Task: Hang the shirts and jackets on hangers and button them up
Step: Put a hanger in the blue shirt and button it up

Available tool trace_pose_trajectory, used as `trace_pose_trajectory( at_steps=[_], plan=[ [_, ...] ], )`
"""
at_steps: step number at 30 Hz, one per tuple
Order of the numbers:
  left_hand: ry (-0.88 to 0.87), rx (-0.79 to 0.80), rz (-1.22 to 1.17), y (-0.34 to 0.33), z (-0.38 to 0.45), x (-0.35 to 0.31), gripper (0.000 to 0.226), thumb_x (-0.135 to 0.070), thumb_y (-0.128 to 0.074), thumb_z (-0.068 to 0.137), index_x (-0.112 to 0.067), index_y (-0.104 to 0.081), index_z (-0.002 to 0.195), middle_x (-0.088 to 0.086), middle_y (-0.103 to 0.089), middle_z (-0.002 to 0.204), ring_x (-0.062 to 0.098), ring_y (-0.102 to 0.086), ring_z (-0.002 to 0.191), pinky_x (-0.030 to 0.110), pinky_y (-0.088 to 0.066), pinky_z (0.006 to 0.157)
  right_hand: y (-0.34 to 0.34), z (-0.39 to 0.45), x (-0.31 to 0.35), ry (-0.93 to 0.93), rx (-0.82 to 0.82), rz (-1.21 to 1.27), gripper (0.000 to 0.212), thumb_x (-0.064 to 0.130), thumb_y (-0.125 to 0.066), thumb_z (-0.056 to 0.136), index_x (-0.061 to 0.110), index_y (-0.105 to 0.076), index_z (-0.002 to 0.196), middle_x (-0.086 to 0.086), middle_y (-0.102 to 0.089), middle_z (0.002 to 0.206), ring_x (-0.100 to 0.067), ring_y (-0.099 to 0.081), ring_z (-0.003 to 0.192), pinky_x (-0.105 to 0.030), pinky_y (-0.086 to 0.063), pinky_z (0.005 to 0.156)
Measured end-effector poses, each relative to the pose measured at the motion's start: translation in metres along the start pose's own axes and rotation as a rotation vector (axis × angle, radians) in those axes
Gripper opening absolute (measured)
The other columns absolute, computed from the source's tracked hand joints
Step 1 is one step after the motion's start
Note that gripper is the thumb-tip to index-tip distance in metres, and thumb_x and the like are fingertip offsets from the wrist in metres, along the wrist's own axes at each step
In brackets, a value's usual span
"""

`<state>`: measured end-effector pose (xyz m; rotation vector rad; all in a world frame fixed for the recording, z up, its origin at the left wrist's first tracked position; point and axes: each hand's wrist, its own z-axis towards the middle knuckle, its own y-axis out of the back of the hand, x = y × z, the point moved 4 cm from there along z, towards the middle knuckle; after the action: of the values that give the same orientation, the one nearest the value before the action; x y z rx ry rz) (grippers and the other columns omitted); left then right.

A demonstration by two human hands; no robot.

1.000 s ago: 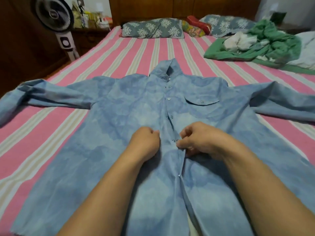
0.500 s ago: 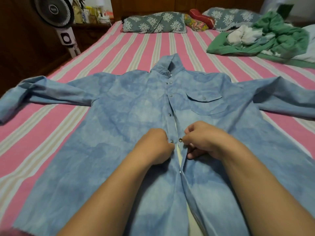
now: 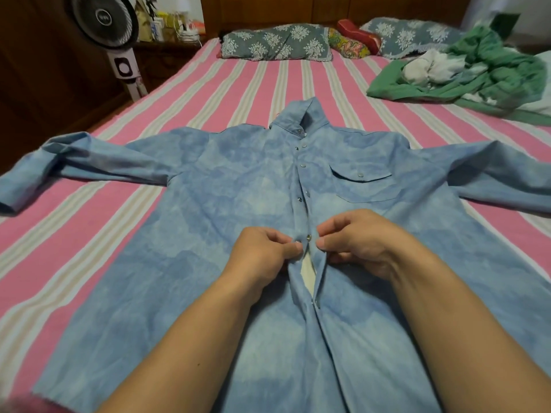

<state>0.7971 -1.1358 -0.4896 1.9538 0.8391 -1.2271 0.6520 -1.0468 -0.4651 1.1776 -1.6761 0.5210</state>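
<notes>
A light blue denim shirt lies flat, front up, on the bed with both sleeves spread out. Its snap placket runs down the middle and gapes open below my hands. My left hand pinches the left placket edge at mid-chest. My right hand pinches the right placket edge, a few centimetres from the left hand. A metal snap shows between my two thumbs. The snaps above look joined up to the collar. No hanger is in view.
The bed has a pink and beige striped sheet. A green and white pile of clothes lies at the far right. Patterned pillows line the headboard. A standing fan is beside the bed at the far left.
My hands have shifted slightly down the placket. The two edges, pressed together a second ago, are now held a little apart with a snap showing between them.
</notes>
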Motion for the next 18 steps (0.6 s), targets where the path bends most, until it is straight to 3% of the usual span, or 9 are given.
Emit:
trace_pose_trajectory(
  at_steps=[4,8,12,15,18],
  plan=[
    [-0.078,-0.072,0.105,-0.004,-0.002,-0.001,0.012,-0.018,-0.081,0.083,-0.008,-0.075,0.081,0.006,-0.075,0.073,0.011,-0.061,0.059,0.023,-0.047,0.059,-0.006,0.003,-0.002,0.008,-0.056,-0.03,0.021,-0.012,-0.075,0.078,0.008,-0.068,0.08,-0.007,-0.065,0.067,-0.013,-0.059,0.055,-0.023,-0.053,0.054],
    [-0.075,-0.033,0.089,-0.001,-0.002,0.0,0.007,-0.018,-0.079,0.086,-0.012,-0.077,0.083,-0.003,-0.072,0.067,0.002,-0.058,0.052,0.014,-0.044,0.051,-0.01,0.005,-0.004,0.032,-0.079,-0.079,0.02,-0.01,-0.076,0.077,0.009,-0.069,0.077,-0.007,-0.066,0.064,-0.015,-0.058,0.053,-0.023,-0.048,0.05],
    [-0.041,-0.002,0.084,0.001,0.0,0.003,0.001,-0.013,-0.078,0.086,-0.013,-0.077,0.087,-0.005,-0.071,0.067,0.0,-0.057,0.051,0.015,-0.043,0.053,-0.01,0.006,-0.005,0.042,-0.074,-0.124,0.021,-0.01,-0.076,0.077,0.01,-0.069,0.074,-0.006,-0.066,0.063,-0.017,-0.059,0.056,-0.024,-0.048,0.052],
    [-0.016,0.013,0.06,0.0,0.001,0.004,0.002,-0.01,-0.078,0.085,-0.012,-0.078,0.087,0.0,-0.073,0.07,0.008,-0.061,0.059,0.022,-0.045,0.062,-0.011,0.006,-0.004,0.071,-0.089,-0.176,0.019,-0.007,-0.078,0.077,0.01,-0.069,0.074,-0.006,-0.067,0.065,-0.016,-0.06,0.057,-0.024,-0.049,0.053],
    [-0.015,-0.004,0.063,-0.001,0.001,0.003,0.003,-0.009,-0.076,0.084,-0.011,-0.077,0.084,-0.001,-0.071,0.067,0.007,-0.06,0.056,0.022,-0.045,0.06,-0.014,0.008,-0.005,0.114,-0.141,-0.265,0.019,-0.001,-0.083,0.073,0.013,-0.07,0.07,-0.004,-0.069,0.064,-0.017,-0.064,0.06,-0.032,-0.056,0.062]
  ],
)
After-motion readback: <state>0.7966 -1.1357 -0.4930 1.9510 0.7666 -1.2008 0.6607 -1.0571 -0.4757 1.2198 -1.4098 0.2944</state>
